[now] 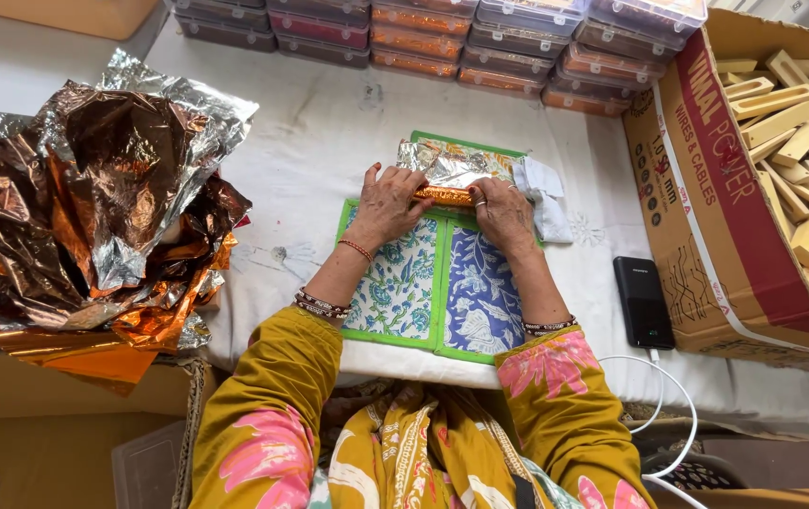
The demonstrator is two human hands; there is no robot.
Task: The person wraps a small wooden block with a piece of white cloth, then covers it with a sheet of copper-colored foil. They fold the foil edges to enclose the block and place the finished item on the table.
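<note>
Both hands, left hand (pixel 387 205) and right hand (pixel 502 213), press a foil-wrapped stick (pixel 442 195) gripped between their fingertips.

A small packing workshop: foil sheets (pixel 93 207) heaped left, stacked clear boxes (pixel 442 33), a carton of wooden blocks (pixel 800 141).

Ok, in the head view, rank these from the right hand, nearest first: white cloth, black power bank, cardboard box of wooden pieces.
From the right hand:
1. White cloth, right beside it on the mat's right edge.
2. Black power bank, lower right on the table.
3. Cardboard box of wooden pieces, far right.
</note>
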